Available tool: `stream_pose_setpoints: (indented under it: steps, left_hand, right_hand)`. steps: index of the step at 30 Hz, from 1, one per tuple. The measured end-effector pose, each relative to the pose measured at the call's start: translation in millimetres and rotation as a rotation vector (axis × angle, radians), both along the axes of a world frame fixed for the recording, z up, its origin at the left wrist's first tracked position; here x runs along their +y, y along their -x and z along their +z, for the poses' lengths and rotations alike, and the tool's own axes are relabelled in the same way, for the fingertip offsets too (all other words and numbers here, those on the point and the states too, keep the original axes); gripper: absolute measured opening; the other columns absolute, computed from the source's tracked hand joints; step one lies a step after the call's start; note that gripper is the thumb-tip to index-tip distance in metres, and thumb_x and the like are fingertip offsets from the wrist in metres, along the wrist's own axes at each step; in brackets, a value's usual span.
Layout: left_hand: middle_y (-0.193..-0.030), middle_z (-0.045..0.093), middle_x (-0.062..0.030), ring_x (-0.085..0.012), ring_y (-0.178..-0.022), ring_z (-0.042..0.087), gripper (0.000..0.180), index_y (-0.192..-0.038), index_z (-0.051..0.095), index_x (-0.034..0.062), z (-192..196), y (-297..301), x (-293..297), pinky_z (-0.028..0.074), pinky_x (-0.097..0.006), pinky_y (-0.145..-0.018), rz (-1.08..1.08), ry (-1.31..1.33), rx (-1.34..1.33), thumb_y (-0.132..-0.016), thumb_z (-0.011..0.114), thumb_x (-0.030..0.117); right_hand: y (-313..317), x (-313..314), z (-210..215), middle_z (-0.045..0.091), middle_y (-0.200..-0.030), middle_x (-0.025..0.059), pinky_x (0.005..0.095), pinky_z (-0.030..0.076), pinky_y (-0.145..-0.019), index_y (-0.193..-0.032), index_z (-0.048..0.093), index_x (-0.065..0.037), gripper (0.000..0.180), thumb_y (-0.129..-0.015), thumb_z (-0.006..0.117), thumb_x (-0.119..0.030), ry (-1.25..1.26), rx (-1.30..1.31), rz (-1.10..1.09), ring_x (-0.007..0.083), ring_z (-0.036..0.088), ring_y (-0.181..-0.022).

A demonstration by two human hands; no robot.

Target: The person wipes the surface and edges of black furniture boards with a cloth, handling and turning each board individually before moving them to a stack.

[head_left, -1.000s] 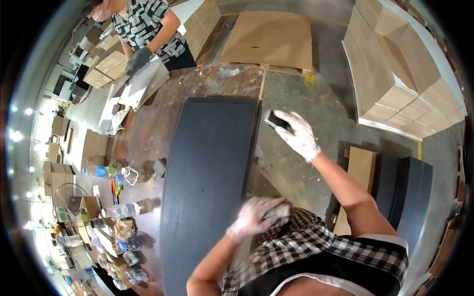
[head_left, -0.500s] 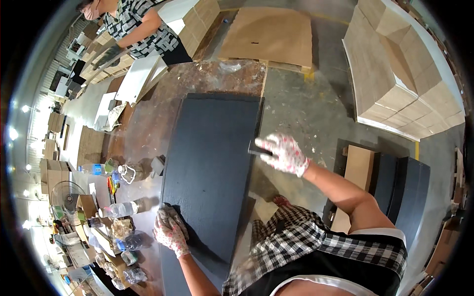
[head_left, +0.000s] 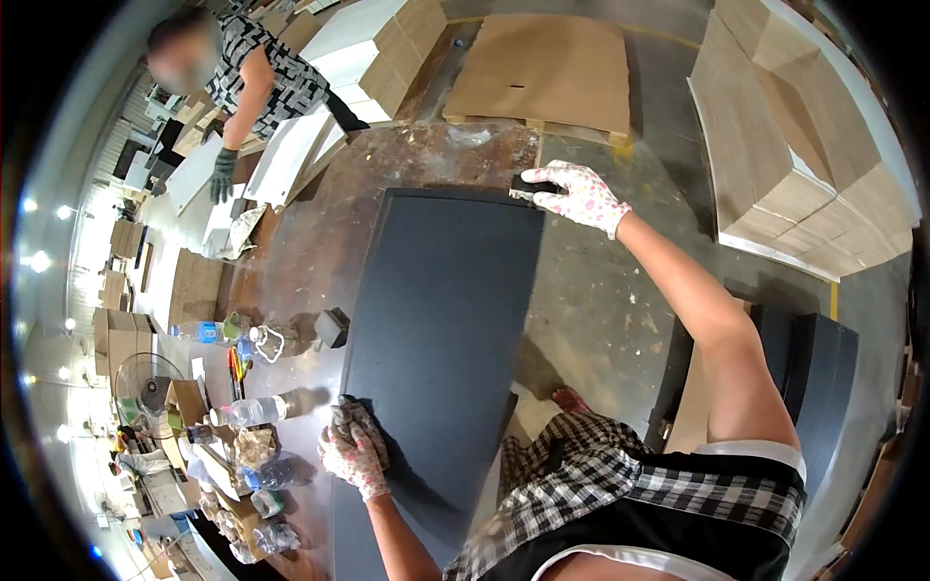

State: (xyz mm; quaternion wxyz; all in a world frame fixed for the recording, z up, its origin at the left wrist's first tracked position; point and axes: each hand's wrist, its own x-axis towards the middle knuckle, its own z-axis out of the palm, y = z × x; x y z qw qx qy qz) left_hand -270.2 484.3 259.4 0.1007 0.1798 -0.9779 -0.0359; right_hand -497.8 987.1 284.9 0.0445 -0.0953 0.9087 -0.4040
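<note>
A long dark grey panel [head_left: 450,310] lies on the worn brown table [head_left: 310,252]. My left hand [head_left: 353,462], in a white glove with pink spots, is closed on a crumpled grey-brown rag [head_left: 368,431] at the panel's left edge. In a matching glove, my right hand [head_left: 589,200] grips a small dark block [head_left: 526,187] by the panel's far right corner. Whether the block touches the panel's edge I cannot tell. A loose dark grey block [head_left: 331,328] rests on the table just left of the panel.
Several plastic bottles [head_left: 250,412] and coloured pens or tools [head_left: 238,368] crowd the table's left side. Across the table a co-worker [head_left: 276,77] handles white boards [head_left: 286,160]. A cardboard-topped pallet [head_left: 542,73] stands beyond; stacked boards [head_left: 794,165] and dark panels [head_left: 819,387] are at right.
My right hand has moved away from me along the panel's right edge to the far corner, still holding the block. My left hand stays on the rag. The co-worker's gloved hand has lowered.
</note>
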Motion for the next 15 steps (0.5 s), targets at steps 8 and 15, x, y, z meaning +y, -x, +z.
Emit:
stream_pose_setpoints:
  steps: [8, 15]
  left_hand:
    - [-0.108, 0.058, -0.0175, -0.0376, -0.098, 0.056, 0.042, -0.112, 0.062, 0.0019, -6.1, -1.1, 17.9, 0.045, -0.048, -0.087, -0.037, 0.156, 0.051, -0.082, 0.063, 0.031]
    - [-0.106, 0.061, -0.0179, -0.0376, -0.097, 0.057, 0.040, -0.107, 0.064, 0.0012, 10.4, 13.1, 35.0, 0.045, -0.047, -0.088, -0.002, 0.111, -0.001, -0.080, 0.064, 0.030]
  right_hand:
    - [87.2, -71.7, -16.6, 0.063, -0.121, 0.0110, 0.0419, 0.044, -0.099, -0.120, 0.065, -0.016, 0.041, -0.086, 0.063, -0.040, -0.285, 0.066, 0.298, 0.0307, 0.057, -0.116]
    - [131.9, -126.9, -7.0, 0.062, -0.122, 0.0123, 0.0410, 0.041, -0.102, -0.123, 0.062, -0.014, 0.042, -0.087, 0.062, -0.036, -0.277, -0.035, 0.270, 0.0319, 0.055, -0.119]
